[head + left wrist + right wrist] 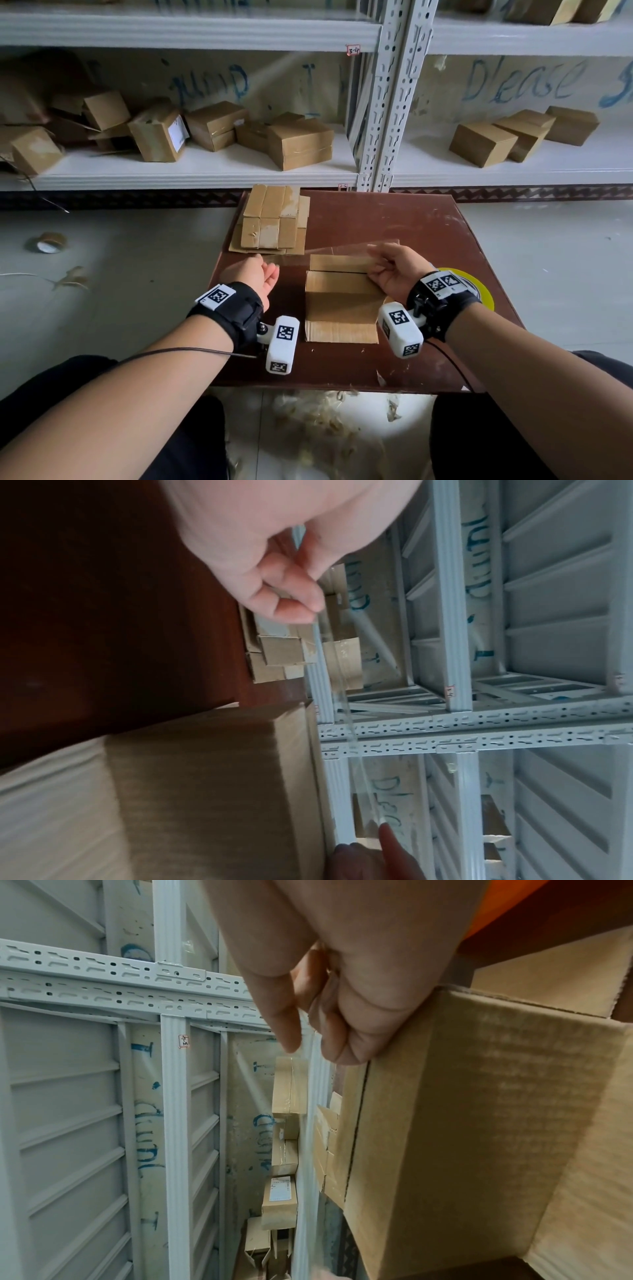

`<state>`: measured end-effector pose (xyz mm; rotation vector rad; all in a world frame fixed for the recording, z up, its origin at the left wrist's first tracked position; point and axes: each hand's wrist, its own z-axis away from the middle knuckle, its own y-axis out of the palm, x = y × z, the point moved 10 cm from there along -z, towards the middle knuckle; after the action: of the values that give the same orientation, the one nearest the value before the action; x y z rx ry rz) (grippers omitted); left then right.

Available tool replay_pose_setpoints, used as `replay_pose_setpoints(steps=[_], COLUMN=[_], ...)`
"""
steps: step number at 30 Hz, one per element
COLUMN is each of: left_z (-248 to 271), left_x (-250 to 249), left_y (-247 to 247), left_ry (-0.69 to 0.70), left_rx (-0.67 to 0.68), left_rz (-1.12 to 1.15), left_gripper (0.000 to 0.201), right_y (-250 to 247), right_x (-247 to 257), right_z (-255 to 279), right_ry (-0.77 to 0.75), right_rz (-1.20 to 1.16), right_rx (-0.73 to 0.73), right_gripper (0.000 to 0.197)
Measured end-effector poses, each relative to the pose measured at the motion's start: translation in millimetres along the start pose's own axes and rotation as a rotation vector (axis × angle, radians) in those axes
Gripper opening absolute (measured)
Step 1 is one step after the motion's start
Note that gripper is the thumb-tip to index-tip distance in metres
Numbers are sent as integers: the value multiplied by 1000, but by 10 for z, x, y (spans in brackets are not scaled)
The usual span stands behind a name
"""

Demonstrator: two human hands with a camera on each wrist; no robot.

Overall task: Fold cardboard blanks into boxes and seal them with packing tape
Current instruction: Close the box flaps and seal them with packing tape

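Observation:
A strip of clear packing tape (325, 250) is stretched level between my two hands, just above the cardboard box (342, 301) on the brown table (411, 222). My left hand (269, 270) pinches the strip's left end, to the left of the box. In the left wrist view the left hand (294, 604) has thumb and fingers closed on the tape (346, 718) beside the box (205, 777). My right hand (375, 265) pinches the right end over the box's far right corner. In the right wrist view the right hand (315, 1039) sits at the top edge of the box (479, 1123), whose top flaps lie closed with a seam showing.
A stack of flat cardboard blanks (270, 219) lies at the table's far left. A yellow tape roll (483, 291) sits on the table under my right wrist. Another tape roll (51, 242) lies on the floor to the left. White shelves (205, 171) behind hold several finished boxes.

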<state>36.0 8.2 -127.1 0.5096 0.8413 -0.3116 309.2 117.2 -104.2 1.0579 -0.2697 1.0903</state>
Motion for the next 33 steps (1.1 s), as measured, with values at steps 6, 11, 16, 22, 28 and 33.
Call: replay_pose_setpoints(steps=[6,11,16,22,28,33], left_z=[-58,-119,-199,-155,-11,140], left_x=[349,474,697,598,410,318], left_y=[-101,-52,0,155,244,352], left_ry=[-120,-132,-168,216,422,550], left_rx=[-15,55,154,132,95,177], left_rz=[-92,-108,-161,-767,-1002,-1162], left_gripper=[15,15,4,21,10,22], right_y=[11,0,-32,17,-18,-32], right_x=[-1,-28,-39,-40,-54,-100], right_z=[101,57,15,85,34,47], right_ry=[35,41,41,17,4,-6], right_rz=[-60,-59,-68,-62,-76,-69], right_rx=[-32,-58,-73,-69,-87,-119], right_gripper=[46,51,42,42,42,35])
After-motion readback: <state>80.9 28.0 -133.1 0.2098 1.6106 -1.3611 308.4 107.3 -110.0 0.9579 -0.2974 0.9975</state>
